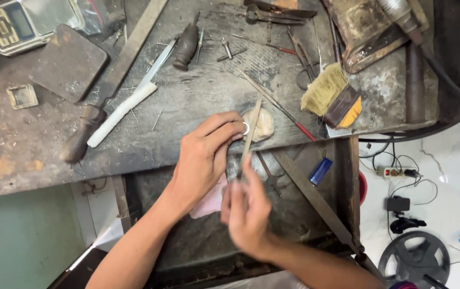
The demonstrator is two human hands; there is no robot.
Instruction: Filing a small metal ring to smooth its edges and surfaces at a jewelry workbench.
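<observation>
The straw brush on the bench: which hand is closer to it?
Right. The right hand works a thin file below-left of the brush; the left hand, pinching a small ring, sits farther left.

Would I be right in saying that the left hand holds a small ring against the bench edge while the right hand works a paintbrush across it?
Not quite. In the head view the right hand works a thin flat file, not a paintbrush; the only brush lies untouched further right on the bench. The rest stands: the left hand holds the small ring at the bench edge.
</observation>
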